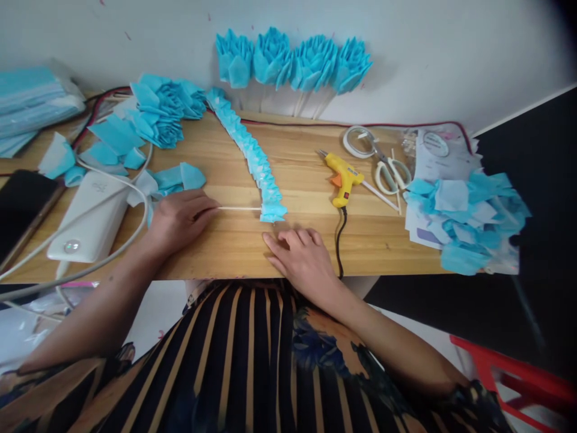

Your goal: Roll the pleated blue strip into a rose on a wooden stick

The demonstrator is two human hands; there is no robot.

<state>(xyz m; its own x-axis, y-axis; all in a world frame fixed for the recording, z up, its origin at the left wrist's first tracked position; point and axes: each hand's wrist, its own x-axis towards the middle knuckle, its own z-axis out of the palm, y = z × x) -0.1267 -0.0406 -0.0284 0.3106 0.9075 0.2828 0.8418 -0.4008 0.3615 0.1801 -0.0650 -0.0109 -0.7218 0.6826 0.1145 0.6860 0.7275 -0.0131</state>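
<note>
My left hand (pixel 183 218) pinches one end of a thin white stick (pixel 238 208) just above the tabletop. The stick's other end meets the near end of a long strip of folded light-blue petals (pixel 252 153), which runs back across the table towards the wall. Close below that near end rests my right hand (pixel 304 252), its fingers loosely bent and apart, with nothing visible in them. To its right lies a yellow hot glue gun (pixel 345 177) with a white glue stick in its back, nozzle pointing away from me.
Several blue flowers (pixel 273 59) on sticks lean on the wall. Scissors (pixel 387 168) and a tape roll (pixel 359 141) lie behind the glue gun. Loose blue pieces (pixel 469 210) are heaped right. A white power bank (pixel 92 213), cables and a dark phone (pixel 27 207) occupy the left.
</note>
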